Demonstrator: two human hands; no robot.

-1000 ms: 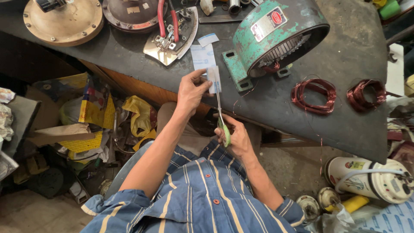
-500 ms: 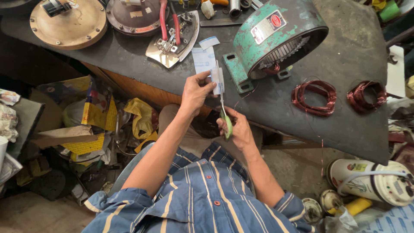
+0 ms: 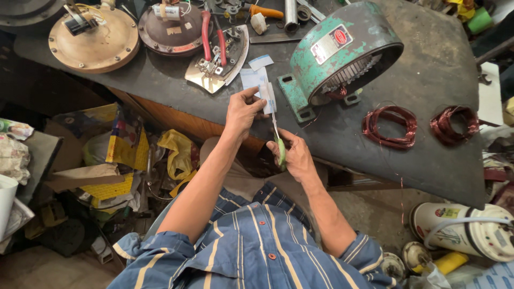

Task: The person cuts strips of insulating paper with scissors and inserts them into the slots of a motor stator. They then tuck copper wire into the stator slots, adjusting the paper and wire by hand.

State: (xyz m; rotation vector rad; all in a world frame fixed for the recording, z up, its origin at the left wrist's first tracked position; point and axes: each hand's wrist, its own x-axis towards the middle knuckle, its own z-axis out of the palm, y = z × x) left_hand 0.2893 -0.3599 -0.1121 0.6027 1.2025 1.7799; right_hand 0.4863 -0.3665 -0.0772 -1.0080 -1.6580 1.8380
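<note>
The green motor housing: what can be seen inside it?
Inside the green motor housing, pale slotted stator teeth and some reddish wire show at the opening. Deeper parts are hidden by its shell.

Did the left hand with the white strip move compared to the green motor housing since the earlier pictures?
No. The left hand holds the white strip just left of the green motor housing, as before.

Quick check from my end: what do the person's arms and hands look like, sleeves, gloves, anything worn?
Both hands, left hand and right hand, are bare: no gloves, rings or watch visible. The forearms are uncovered; the blue shirt with cream stripes has its sleeves rolled to about the elbows.
</note>
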